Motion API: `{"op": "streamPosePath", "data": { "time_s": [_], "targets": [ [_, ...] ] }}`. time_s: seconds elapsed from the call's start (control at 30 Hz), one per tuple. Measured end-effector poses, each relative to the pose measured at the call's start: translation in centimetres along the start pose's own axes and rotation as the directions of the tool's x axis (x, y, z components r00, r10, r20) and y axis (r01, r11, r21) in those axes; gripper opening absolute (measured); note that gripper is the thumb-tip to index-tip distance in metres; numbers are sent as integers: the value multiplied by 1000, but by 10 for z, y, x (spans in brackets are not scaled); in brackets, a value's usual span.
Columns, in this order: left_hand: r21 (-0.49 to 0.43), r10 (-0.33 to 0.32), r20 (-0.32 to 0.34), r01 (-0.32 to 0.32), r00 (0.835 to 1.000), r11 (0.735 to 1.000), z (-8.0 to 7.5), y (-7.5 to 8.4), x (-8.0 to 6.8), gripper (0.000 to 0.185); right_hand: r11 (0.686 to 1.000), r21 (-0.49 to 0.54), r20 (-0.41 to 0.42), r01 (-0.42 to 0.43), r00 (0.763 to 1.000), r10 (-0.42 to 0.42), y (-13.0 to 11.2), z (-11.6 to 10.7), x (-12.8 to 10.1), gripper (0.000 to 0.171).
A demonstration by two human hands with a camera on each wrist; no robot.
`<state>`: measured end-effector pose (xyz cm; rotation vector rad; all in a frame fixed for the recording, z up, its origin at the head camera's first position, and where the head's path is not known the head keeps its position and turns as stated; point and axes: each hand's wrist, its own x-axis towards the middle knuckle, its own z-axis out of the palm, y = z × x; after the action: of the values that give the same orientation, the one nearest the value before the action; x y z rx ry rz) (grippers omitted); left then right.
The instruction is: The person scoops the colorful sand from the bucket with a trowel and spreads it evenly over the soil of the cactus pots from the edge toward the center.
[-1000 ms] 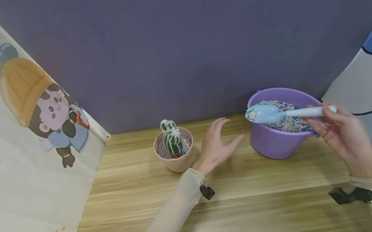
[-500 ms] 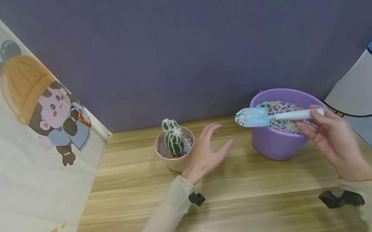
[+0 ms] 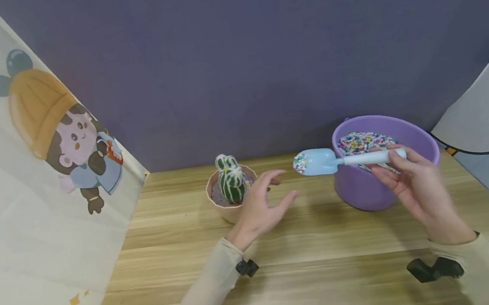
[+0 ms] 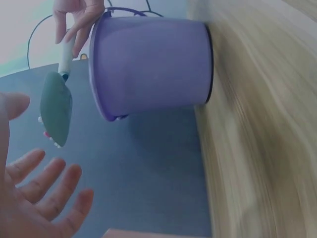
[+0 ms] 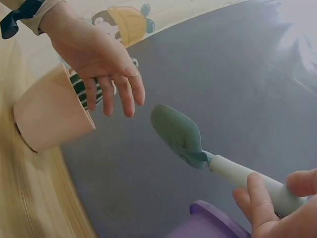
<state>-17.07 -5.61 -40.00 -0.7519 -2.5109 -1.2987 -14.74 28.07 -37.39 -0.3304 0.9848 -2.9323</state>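
My right hand (image 3: 420,188) grips the white handle of a light blue trowel (image 3: 321,161), fingers and thumb around it. Small multicoloured beads lie at the trowel's tip, which points left, out past the rim of a purple bucket (image 3: 362,192). More beads (image 3: 363,141) fill part of that bucket. My left hand (image 3: 260,211) is held with fingers spread and nothing in them, between trowel and flowerpot. Partly behind it in the head view stands a pale pink flowerpot (image 5: 54,111) with a striped green cactus (image 3: 232,184), soil and some beads.
Pot and bucket stand on a wood-grain table (image 3: 314,285), near its back edge against a dark blue-grey panel (image 3: 234,63). A white printed sheet (image 3: 29,207) borders the left side, and another printed sheet (image 3: 486,130) the right.
My right hand has carried the trowel with its beads leftward, from over the bucket to beyond its rim. My left hand has shifted slightly left and down, closer over the flowerpot's side.
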Motion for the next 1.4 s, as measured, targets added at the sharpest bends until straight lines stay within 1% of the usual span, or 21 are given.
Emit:
{"op": "streamPosePath", "data": {
  "time_s": [0.1,0.17,0.23,0.27,0.33,0.43,0.47,0.5,0.53,0.6,0.67,0.77,0.83,0.87,0.93,1.0,1.07,1.13,1.2,1.27,1.4],
  "targets": [
    [3,31,-13,-31,999,1000,-6,-4,-4,56,1000,-4,11,8,1000,-8,4,3,0,22],
    [6,69,-42,-69,997,998,-11,-9,-8,53,1000,-7,13,12,1000,-12,7,5,0,22],
    [5,122,-93,-122,988,992,-15,-15,-13,49,1000,-14,14,17,1000,-17,9,6,0,21],
    [-1,161,-129,-163,978,987,-17,-18,-15,46,1000,-12,16,17,1000,-16,10,7,0,21],
    [-2,235,-195,-240,952,971,-20,-25,-20,40,1000,-14,16,19,1000,-19,13,8,0,21],
    [-5,341,-276,-356,899,934,-26,-36,-27,30,999,-26,17,20,1000,-19,17,11,2,20],
    [6,370,-300,-386,879,923,-28,-39,-29,28,999,-36,13,21,1000,-21,18,12,2,20],
    [15,386,-321,-402,865,915,-30,-42,-31,25,999,-46,10,22,1000,-22,20,13,3,19],
    [18,398,-341,-418,851,908,-33,-45,-32,23,998,-51,7,22,1000,-22,22,14,3,18],
    [30,418,-395,-443,818,896,-39,-51,-36,19,998,-63,-6,19,1000,-19,26,15,4,17],
    [41,413,-449,-444,792,895,-47,-58,-39,15,998,-63,-17,17,1000,-18,29,17,3,16],
    [47,386,-508,-423,770,905,-59,-71,-45,13,998,-63,-26,19,999,-20,34,19,2,15],
    [83,364,-515,-377,776,922,-67,-79,-48,17,997,-76,-27,23,999,-25,37,20,1,15],
    [106,351,-511,-348,785,932,-70,-83,-50,21,996,-89,-33,24,999,-27,39,21,2,15],
    [158,316,-488,-273,814,949,-76,-91,-52,31,993,-114,-41,20,999,-25,42,23,3,16],
    [189,259,-464,-190,847,963,-80,-96,-54,46,992,-129,-40,10,999,-15,45,24,5,15],
    [186,182,-441,-109,879,976,-83,-99,-55,60,989,-147,-37,-7,999,2,48,25,7,16],
    [171,103,-412,-34,905,985,-86,-101,-56,70,985,-172,-28,-25,999,20,50,26,8,15],
    [164,34,-377,30,926,986,-88,-103,-56,76,979,-198,-22,-37,999,33,53,28,11,15],
    [174,-18,-338,82,941,981,-90,-104,-55,81,972,-233,-24,-44,999,40,56,30,14,15],
    [239,-96,-268,163,959,957,-93,-104,-54,91,961,-270,-34,-55,998,48,60,33,22,14]
  ]
}}
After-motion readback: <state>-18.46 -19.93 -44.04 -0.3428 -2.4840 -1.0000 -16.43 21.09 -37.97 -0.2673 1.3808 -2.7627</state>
